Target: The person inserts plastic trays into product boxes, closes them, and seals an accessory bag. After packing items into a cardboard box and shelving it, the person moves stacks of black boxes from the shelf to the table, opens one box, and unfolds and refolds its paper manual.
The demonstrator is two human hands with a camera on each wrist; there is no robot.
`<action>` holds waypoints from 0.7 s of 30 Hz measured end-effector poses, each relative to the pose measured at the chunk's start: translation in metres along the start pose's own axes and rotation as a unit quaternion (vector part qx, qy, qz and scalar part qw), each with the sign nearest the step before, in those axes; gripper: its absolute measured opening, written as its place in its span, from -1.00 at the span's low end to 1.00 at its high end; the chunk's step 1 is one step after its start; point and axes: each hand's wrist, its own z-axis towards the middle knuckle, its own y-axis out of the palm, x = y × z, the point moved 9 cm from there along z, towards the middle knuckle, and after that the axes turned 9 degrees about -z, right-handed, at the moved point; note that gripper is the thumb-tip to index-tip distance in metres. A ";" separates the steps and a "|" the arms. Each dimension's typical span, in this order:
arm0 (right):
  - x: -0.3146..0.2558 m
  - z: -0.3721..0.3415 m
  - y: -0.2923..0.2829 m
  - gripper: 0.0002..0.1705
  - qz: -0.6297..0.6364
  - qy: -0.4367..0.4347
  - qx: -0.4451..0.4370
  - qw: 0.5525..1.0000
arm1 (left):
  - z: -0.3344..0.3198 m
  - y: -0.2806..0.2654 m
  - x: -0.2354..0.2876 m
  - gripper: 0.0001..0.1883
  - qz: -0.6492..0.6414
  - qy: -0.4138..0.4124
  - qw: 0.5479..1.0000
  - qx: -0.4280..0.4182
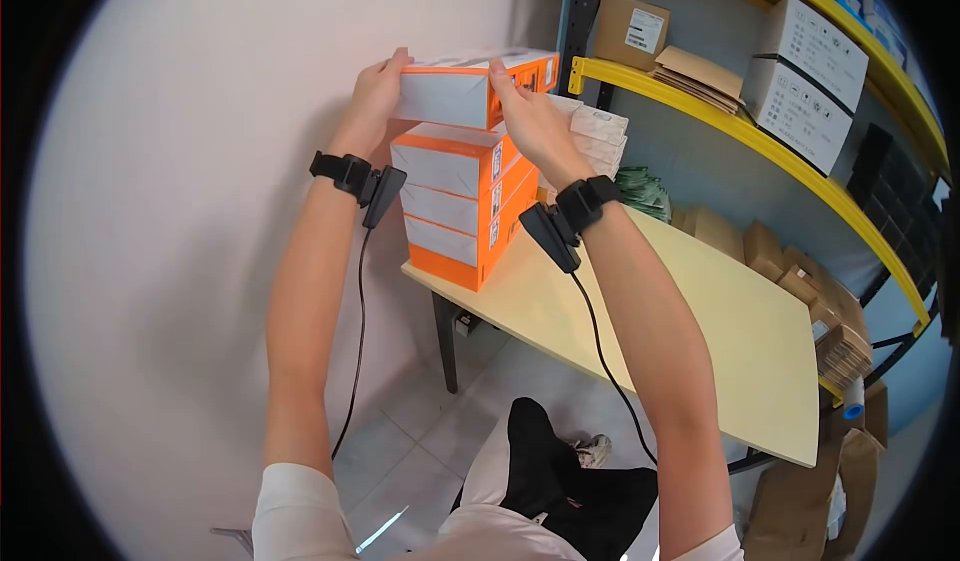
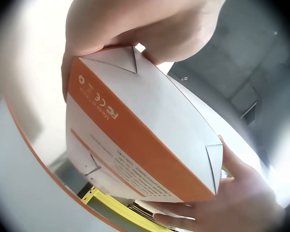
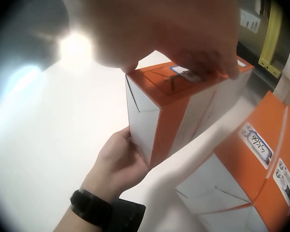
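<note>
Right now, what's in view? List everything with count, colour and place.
held box: one, orange and white, above the stack
stacked boxes: at least three, orange and white, on the table
table: one, pale yellow
rack: one, yellow and dark, beyond the table
white cartons: two, on the rack
brown carton: one, on the rack
flat cardboard: one pile, brown, on the rack
green packets: uncountable, beyond the stack
wall: one, pale, left
wrist cameras: two, black, on the wrists
left hand: one, gripping the held box
right hand: one, gripping its opposite side
</note>
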 end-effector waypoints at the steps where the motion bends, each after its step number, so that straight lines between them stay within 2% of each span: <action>1: 0.002 0.003 0.003 0.10 -0.001 0.001 0.002 1.000 | 0.005 0.000 -0.007 -0.57 -0.001 0.000 1.000 -0.002; 3: 0.014 0.011 0.016 0.09 0.052 0.001 0.007 0.999 | 0.011 -0.002 -0.029 -0.59 -0.045 -0.057 0.997 0.013; 4: 0.019 0.015 0.022 0.09 0.052 0.000 0.008 0.999 | 0.013 -0.003 -0.034 -0.59 -0.045 -0.056 0.997 0.012; 7: 0.028 0.018 0.030 0.01 0.105 -0.014 0.003 0.994 | 0.014 -0.004 -0.042 -0.59 -0.069 -0.041 0.997 -0.006; 9: 0.032 0.011 0.035 -0.09 0.143 -0.010 -0.034 0.989 | 0.007 -0.005 -0.040 -0.57 0.013 -0.023 1.000 0.007; 13: 0.040 0.002 0.041 -0.15 0.146 -0.014 -0.039 0.988 | 0.004 -0.004 -0.047 -0.56 0.048 0.010 0.999 -0.021; 19: 0.039 -0.009 0.028 -0.23 0.147 -0.014 -0.015 0.989 | 0.005 -0.016 -0.051 -0.52 0.051 0.008 0.998 0.025; 20: 0.030 -0.016 0.016 -0.30 0.158 -0.036 -0.014 0.987 | 0.010 -0.024 -0.055 -0.50 0.062 0.006 0.997 0.045; 21: 0.031 -0.025 0.008 -0.37 0.169 -0.051 -0.016 0.984 | 0.002 -0.028 -0.044 -0.50 0.062 0.044 0.996 0.050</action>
